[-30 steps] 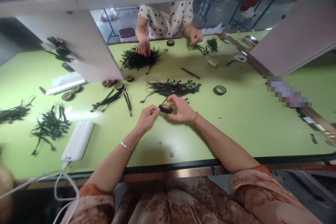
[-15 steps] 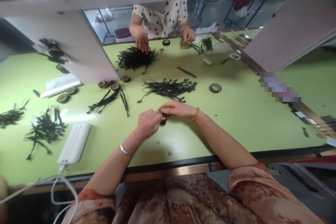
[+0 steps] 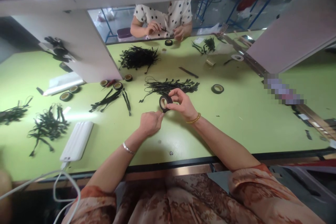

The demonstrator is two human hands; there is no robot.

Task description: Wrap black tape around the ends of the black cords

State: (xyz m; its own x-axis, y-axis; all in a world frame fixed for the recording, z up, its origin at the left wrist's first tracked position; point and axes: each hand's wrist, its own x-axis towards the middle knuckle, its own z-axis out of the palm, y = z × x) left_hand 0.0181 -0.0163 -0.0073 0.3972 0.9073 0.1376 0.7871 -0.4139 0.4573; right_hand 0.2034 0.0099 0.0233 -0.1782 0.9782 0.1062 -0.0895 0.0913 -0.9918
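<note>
Tape roll (image 3: 168,99), black: centre of frame, hole facing viewer, pinched in grip of right hand (image 3: 183,105), nearer. Left hand (image 3: 149,123): just lower left of rim, fingers curled together, contents hidden.

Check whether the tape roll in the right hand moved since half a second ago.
Yes. Judged against the cable bundle, the black tape roll in the right hand has shifted toward it in view, and turned so its hole shows.

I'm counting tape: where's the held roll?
Near the head view's centre, the roll is in the right hand, above and right of the left hand, with black cables just beyond.
</note>
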